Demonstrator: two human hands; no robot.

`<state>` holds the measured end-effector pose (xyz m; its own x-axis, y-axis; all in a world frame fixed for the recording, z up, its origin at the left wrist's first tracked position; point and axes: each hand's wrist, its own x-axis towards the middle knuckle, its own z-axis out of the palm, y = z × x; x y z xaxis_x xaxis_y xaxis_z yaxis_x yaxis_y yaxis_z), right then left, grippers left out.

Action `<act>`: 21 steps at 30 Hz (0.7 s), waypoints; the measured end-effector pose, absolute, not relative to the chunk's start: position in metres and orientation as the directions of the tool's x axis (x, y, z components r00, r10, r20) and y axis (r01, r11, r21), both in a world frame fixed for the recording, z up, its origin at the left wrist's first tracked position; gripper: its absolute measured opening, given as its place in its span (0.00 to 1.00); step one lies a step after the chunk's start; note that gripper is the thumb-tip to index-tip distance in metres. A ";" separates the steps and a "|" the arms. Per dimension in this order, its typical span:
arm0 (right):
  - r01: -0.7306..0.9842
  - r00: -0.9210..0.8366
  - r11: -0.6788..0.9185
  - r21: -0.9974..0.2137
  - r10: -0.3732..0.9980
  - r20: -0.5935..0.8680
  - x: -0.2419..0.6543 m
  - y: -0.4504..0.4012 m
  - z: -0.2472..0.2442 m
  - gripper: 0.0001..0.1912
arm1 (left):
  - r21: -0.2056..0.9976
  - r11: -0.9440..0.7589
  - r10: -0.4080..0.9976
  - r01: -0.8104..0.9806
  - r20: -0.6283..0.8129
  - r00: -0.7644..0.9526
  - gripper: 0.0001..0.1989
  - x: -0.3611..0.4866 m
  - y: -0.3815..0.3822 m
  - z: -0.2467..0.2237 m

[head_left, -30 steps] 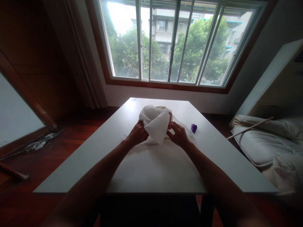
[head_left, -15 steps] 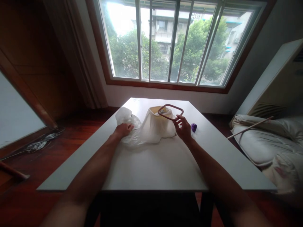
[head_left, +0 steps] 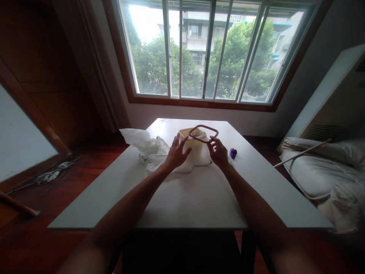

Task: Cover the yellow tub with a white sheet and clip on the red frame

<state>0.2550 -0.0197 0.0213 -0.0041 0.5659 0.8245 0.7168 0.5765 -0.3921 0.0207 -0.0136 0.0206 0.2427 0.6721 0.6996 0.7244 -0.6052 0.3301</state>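
A cream cloth bag (head_left: 197,154) with a yellowish inside stands on the white table (head_left: 188,205), its mouth facing up. Over the mouth is its brown handle (head_left: 203,126), a rounded four-sided ring. My right hand (head_left: 219,153) pinches the near right part of this ring between thumb and fingers. On the bag's left side, my left hand (head_left: 177,152) has its fingers spread, fingertips at the rim. Whether they touch the cloth is hard to tell. A crumpled clear plastic bag (head_left: 152,149) lies to the left of the cloth bag. Something small and greyish shows inside the mouth.
A purple flower-like piece (head_left: 233,153) sits right of my right hand. Beyond the table are a window (head_left: 199,99) and a curtain. At the right is a pale padded heap (head_left: 310,171) with a stick across it; cables (head_left: 48,176) lie on the floor at left.
My left hand has let go of the plastic bag and moved right to the cloth bag. The plastic now spreads farther left. My right hand still holds the handle, nearly unmoved.
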 end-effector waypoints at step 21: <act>0.570 -0.113 0.694 -0.440 0.596 0.795 0.278 -0.029 0.024 0.26 | 0.360 -0.791 0.539 0.494 0.792 0.286 0.19 0.016 -0.041 0.024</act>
<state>0.2785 -0.0285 0.0240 -0.1131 0.5963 0.7948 0.5701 0.6941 -0.4396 0.0162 -0.0414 0.0238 0.2857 0.5391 0.7923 0.4942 -0.7912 0.3602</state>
